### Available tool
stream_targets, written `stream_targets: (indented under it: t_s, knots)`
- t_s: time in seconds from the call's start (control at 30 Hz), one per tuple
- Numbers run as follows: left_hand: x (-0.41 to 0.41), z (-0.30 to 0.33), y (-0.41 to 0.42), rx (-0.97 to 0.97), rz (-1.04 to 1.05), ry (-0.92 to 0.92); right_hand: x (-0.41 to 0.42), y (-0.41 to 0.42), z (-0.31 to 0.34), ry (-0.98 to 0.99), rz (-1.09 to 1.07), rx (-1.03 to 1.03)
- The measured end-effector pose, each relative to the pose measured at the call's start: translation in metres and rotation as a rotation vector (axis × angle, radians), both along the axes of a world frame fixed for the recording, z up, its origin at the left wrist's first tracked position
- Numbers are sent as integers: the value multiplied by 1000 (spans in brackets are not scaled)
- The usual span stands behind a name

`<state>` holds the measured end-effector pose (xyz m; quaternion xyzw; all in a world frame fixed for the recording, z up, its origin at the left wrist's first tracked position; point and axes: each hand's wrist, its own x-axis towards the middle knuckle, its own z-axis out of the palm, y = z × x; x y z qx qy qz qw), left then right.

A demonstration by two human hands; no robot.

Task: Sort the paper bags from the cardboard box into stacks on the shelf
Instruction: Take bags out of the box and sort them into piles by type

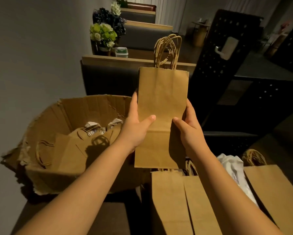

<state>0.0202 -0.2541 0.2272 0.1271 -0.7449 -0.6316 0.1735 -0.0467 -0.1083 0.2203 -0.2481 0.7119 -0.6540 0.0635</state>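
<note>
Dim dining room, booth seating receding along the grey wall, flowers (103, 35) on a far ledge, dark perforated panels to the right. Items as we find them:

1. Cardboard box (69, 109), torn at its near rim, standing open to our left. Contents: several flattened brown bags with twisted handles and some pale crumpled paper. We judge it the source pile, kept within reach of the left arm.

2. Held bag (162, 106), narrow brown paper, flat, upright, its handles (167, 50) pointing away from us. More than one set of handles shows at the top, so this may be a small bundle; we cannot tell the count. It hangs in the air between the box and the sorted stacks.

3. Left hand (135, 126), gripping the bag's left edge, thumb across the front, fingers behind.

4. Right hand (188, 128), gripping the right edge the same way. Held at both edges, we judge, to keep the bag flat and squared, face toward us, so its size can be read before placing.

5. Stacks (184, 200) below right: wider brown bags laid flat side by side, one further stack (274, 187) at the far right, white wrapped material (232, 165) between them. Their supporting surface is hidden; presumably the shelf. Grouping appears to go by width.
</note>
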Motion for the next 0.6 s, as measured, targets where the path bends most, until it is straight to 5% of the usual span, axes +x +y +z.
stream_targets:
  t_s: [0.23, 0.6]
  knots:
    - [23, -29, 103, 23, -7, -59, 9, 115, -30, -126, 40, 69]
    - [33, -117, 195, 10, -37, -473, 21, 203, -126, -325, -19, 377]
